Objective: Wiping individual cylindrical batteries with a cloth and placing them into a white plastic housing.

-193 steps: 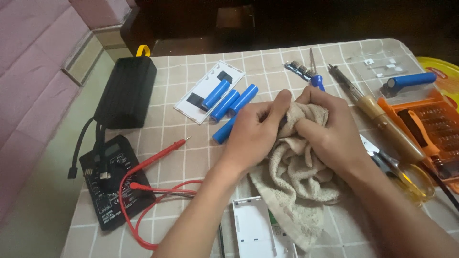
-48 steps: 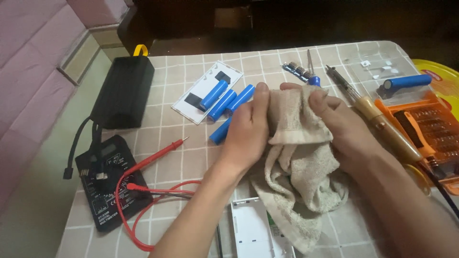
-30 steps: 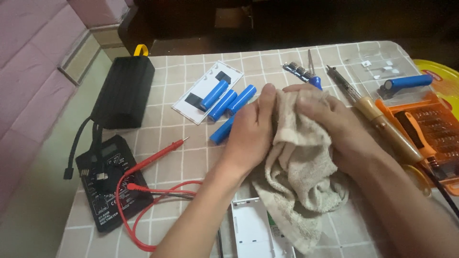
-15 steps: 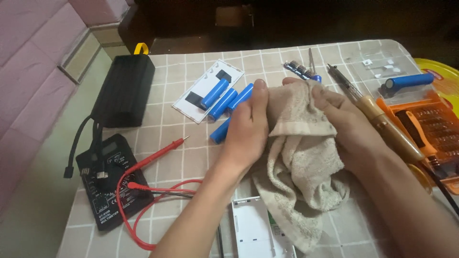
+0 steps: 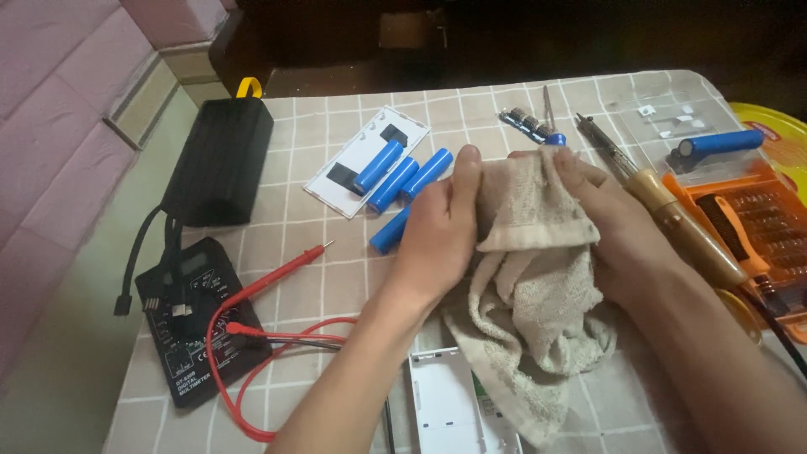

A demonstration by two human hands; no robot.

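Head view: a beige towel (image 5: pixel 530 277) is gripped betw. both hands at mid-table, its lower part bunched on the checked tablecloth (image 5: pixel 336 160) and draped partly over a white plastic case (image 5: pixel 450 403).

Risks, as judged:
- A blue cylindrical cell (image 5: pixel 392 232) lies just beside the left hand (image 5: pixel 437 235), w/ three more cells (image 5: pixel 402 175) near it on a white card (image 5: pixel 366 160); these could be knocked and rolled if the hand or cloth is swept sideways.
- A wooden-handled soldering iron (image 5: pixel 664 206) lies just beside the right hand (image 5: pixel 609 227); it could be snagged by the cloth, or the cloth scorched if the tip is hot. Whether it is hot cannot be told.
- The red probe leads (image 5: pixel 277 336) of the black multimeter (image 5: pixel 197 319) run near the left forearm and could be dragged.

Pose: left hand is set palm-in, thumb up, fingers curled shut on the towel's left fold. Right hand is laid over the top edge, fingers closed on the cloth, wrist near the iron. Whether anything is wrapped inside cannot be told.
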